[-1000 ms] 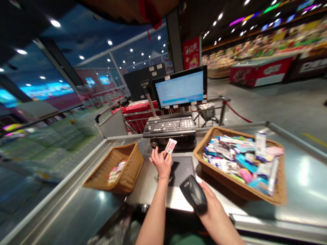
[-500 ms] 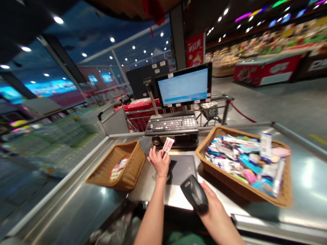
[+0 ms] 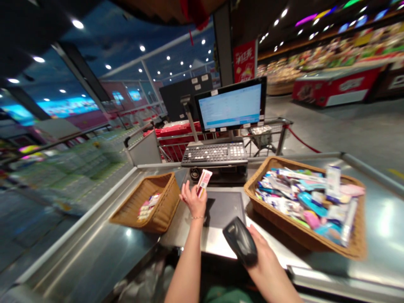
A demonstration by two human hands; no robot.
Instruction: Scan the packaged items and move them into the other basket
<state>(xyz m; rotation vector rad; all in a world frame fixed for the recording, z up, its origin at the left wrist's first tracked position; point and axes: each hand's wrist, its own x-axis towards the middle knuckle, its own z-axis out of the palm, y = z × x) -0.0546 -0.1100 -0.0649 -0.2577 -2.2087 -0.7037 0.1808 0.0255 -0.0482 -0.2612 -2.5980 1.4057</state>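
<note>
My left hand (image 3: 195,201) pinches a small, flat white-and-dark-red packet (image 3: 204,182) above the counter, its printed face with a barcode-like patch turned toward me. A thin bracelet circles that wrist. In my right hand (image 3: 265,252) is a black handheld barcode scanner (image 3: 240,241), its head angled up and left. Left of my left hand stands a wicker basket (image 3: 168,210) with a few small packets (image 3: 148,207) inside. To the right, a larger wicker basket (image 3: 277,216) is heaped with packaged goods (image 3: 307,198), many shaped like toothbrush and tube packs.
A black keyboard (image 3: 214,153) and a lit monitor (image 3: 232,107) stand behind the hands. A dark grey pad (image 3: 225,208) is set into the metal counter (image 3: 375,248). Shopping carts (image 3: 170,145) stand beyond, and a red rope (image 3: 304,141) hangs at the right.
My left hand, still pinching the packet, has moved slightly left relative to the keyboard and pad. The scanner stays at nearly the same spot while the whole view shifts a little.
</note>
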